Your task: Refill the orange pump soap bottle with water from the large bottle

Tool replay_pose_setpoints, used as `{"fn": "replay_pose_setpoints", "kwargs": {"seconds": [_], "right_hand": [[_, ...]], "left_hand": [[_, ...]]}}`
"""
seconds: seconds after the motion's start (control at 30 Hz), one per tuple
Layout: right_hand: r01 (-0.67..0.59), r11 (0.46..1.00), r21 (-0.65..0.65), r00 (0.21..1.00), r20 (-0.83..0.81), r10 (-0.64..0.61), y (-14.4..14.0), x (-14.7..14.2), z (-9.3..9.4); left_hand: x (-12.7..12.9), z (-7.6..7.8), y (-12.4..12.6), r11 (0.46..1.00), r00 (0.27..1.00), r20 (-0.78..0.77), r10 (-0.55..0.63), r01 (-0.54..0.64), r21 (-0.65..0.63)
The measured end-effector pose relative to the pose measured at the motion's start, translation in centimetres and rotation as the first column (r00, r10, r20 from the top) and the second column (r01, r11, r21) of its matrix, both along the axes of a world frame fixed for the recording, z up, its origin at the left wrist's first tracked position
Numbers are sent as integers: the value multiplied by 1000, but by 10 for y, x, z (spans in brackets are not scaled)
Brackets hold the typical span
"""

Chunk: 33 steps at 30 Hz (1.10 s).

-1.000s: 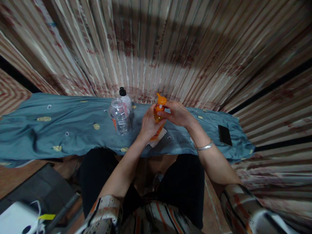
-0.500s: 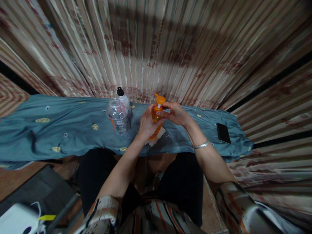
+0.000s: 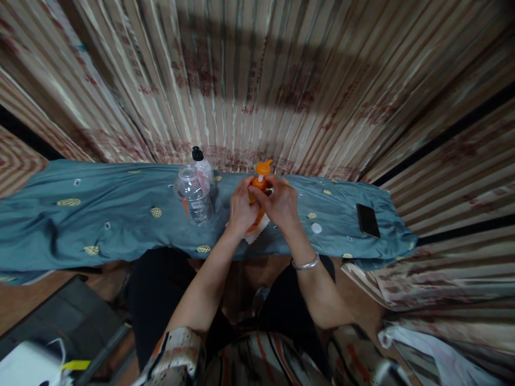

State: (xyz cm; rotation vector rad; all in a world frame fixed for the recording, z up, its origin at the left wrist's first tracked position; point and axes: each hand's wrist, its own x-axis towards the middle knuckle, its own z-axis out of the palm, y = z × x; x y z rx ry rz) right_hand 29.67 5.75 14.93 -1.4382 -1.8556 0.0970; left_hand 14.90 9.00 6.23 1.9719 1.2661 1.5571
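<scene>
An orange pump bottle (image 3: 258, 220) stands upright between my hands, above or on a white scalloped-edged piece (image 3: 252, 237). My left hand (image 3: 241, 208) is wrapped round the bottle's upper body. With thumb and fingers, my right hand (image 3: 282, 202) grips the orange collar under the pump head (image 3: 263, 169). The pump's nozzle points to the right, away from me, and a short white stem shows below it. Much of the bottle is hidden behind my fingers. To the left are an uncapped clear plastic bottle (image 3: 192, 194) and, just behind it, a clear bottle with a black cap (image 3: 204, 167).
A blue-green cloth with yellow pineapples (image 3: 132, 225) covers the narrow table. On its right lie a small white disc (image 3: 316, 228) and a black phone (image 3: 368, 220). A striped curtain (image 3: 249, 80) hangs close behind. A grey folding seat (image 3: 68, 316) stands at lower left.
The pump head has turned, its nozzle swinging from left to right. My right hand has turned round the collar and its forearm has come inward, uncovering the white disc.
</scene>
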Motion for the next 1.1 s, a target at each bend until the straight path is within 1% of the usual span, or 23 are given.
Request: {"fn": "replay_pose_setpoints", "kwargs": {"seconds": [0.07, 0.13, 0.17, 0.23, 0.3, 0.37, 0.4, 0.43, 0.53, 0.6, 0.67, 0.73, 0.77, 0.83, 0.93, 0.97, 1.03, 1.1], "right_hand": [[13, 1000, -25, 1000, -20, -14, -2, 1, 3], [-18, 998, -57, 1000, -23, 17, -1, 6, 9], [-58, 995, -76, 998, -25, 56, 0, 10, 13], [-184, 975, -123, 983, -37, 181, 4, 19, 21], [-321, 931, -174, 947, -48, 317, 10, 27, 27], [-394, 898, -195, 918, -51, 392, 15, 30, 30], [-397, 898, -191, 917, -45, 396, 17, 30, 30], [-378, 908, -179, 925, -34, 379, 18, 28, 29], [-246, 961, -126, 968, 18, 250, 18, 18, 22], [-152, 984, -93, 987, 47, 156, 14, 10, 17], [-84, 994, -67, 994, 60, 88, 11, 4, 12], [-55, 997, -50, 997, 59, 57, 9, 2, 10], [-61, 997, -47, 996, 57, 64, 8, 3, 10], [-127, 990, -69, 990, 57, 131, 8, 9, 13], [-288, 944, -160, 952, 56, 299, 10, 22, 20], [-323, 928, -186, 940, 55, 338, 11, 25, 22], [-342, 917, -205, 931, 59, 361, 14, 28, 24], [-313, 932, -186, 941, 73, 330, 16, 27, 23]], "left_hand": [[0, 2, -1, 1000, 1000, 0, -8, 8, 2], [-1, 4, -2, 1000, 1000, -4, -18, 18, 7], [0, 6, -2, 1000, 1000, -6, -23, 23, 8], [0, 8, -3, 1000, 1000, -11, -29, 30, 10], [1, 10, -5, 1000, 999, -14, -30, 30, 8], [1, 10, -6, 1000, 1000, -17, -26, 27, 6], [2, 10, -7, 1000, 1000, -18, -25, 25, 5], [1, 9, -7, 1000, 1000, -18, -23, 23, 5], [-1, 6, -6, 1000, 1000, -17, -23, 23, 4], [-2, 5, -4, 1000, 1000, -12, -23, 23, -1], [-3, 4, -3, 1000, 1000, -8, -22, 22, -7], [-4, 4, -1, 1000, 1000, -8, -24, 24, -10], [-5, 5, -1, 1000, 1000, -10, -28, 28, -11], [-5, 7, -1, 999, 999, -16, -37, 37, -12], [-5, 9, -3, 999, 999, -22, -43, 43, -12], [-5, 10, -3, 999, 999, -23, -42, 42, -11], [-5, 10, -4, 999, 999, -22, -37, 37, -10], [-5, 9, -4, 1000, 999, -20, -30, 30, -9]]}}
